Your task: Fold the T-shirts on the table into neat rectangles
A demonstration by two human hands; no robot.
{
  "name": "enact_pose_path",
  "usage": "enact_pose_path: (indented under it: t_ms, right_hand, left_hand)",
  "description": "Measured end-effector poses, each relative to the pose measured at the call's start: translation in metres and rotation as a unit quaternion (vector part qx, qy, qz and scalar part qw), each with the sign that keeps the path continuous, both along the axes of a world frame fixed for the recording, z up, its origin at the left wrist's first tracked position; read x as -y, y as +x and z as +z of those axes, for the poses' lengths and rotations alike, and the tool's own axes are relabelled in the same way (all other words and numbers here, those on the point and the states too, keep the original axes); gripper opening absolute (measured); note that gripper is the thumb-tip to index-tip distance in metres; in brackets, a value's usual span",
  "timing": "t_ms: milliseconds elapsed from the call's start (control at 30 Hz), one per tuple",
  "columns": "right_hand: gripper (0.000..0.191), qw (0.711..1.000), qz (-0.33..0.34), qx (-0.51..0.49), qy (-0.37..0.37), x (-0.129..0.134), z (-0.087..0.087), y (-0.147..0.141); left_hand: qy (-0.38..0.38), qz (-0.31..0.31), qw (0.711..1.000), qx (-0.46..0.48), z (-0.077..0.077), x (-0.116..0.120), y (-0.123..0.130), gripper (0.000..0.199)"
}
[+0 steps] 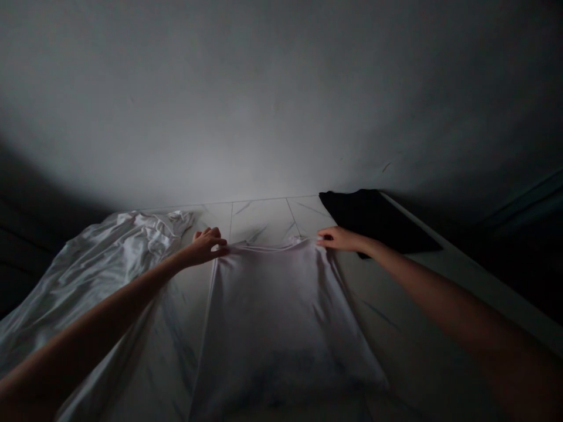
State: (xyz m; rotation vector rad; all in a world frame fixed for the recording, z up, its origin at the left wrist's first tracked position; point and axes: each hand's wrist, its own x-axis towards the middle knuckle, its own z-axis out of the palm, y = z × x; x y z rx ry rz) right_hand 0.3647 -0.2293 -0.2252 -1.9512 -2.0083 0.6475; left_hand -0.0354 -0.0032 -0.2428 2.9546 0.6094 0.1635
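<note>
A smooth white cloth (277,322), filled out like a pillow in its case, lies flat in the middle of the view, its top edge pulled tight. My left hand (204,246) grips that edge at its left corner, fingers curled over the fabric. My right hand (341,239) reaches in from the right, its fingertips pinched at the right corner. The cloth's lower end runs out of view at the bottom. Whatever lies under it is hidden.
A crumpled, shiny white sheet (118,252) lies to the left, partly under my left arm. A black cloth (373,220) lies behind my right hand. All this rests on a white surface with grey veins (259,223), which stands against a pale wall (281,105).
</note>
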Motion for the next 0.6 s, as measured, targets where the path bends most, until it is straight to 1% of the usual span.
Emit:
enact_pose_path:
  t_ms: [33,100,167,267,333,400,467,533,600]
  right_hand:
    - [0.038,0.999,-0.009,-0.030,-0.016,-0.005,0.003,0.004]
    - [0.050,0.995,-0.012,-0.085,-0.059,-0.013,0.009,0.011]
    - [0.056,0.984,0.003,-0.121,-0.133,-0.018,0.013,0.014]
    - [0.063,0.953,0.018,-0.142,-0.267,-0.022,0.015,0.014]
    - [0.070,0.935,0.006,-0.144,-0.325,-0.023,0.015,0.013]
    - [0.072,0.927,-0.012,-0.136,-0.350,-0.026,0.015,0.016]
    - [0.071,0.928,-0.015,-0.111,-0.356,-0.028,0.017,0.020]
    - [0.070,0.933,-0.008,-0.074,-0.352,-0.032,0.018,0.023]
    - [0.069,0.940,-0.012,-0.039,-0.339,-0.035,0.018,0.023]
  left_hand:
    - [-0.024,-0.003,1.000,-0.011,0.000,-0.007,-0.002,0.034]
    - [-0.072,-0.026,0.996,-0.033,0.000,-0.019,-0.006,0.036]
    - [-0.115,-0.047,0.991,-0.048,-0.001,-0.029,-0.010,0.040]
    - [-0.175,-0.039,0.983,-0.048,-0.005,-0.038,-0.012,0.048]
    - [-0.220,-0.027,0.974,-0.038,-0.005,-0.042,-0.012,0.049]
    - [-0.260,-0.026,0.964,-0.040,-0.002,-0.044,-0.011,0.047]
    - [-0.282,-0.028,0.958,-0.054,0.005,-0.045,-0.008,0.044]
    - [-0.283,-0.030,0.956,-0.072,0.011,-0.046,-0.005,0.042]
    - [-0.264,-0.035,0.961,-0.073,0.013,-0.044,0.000,0.043]
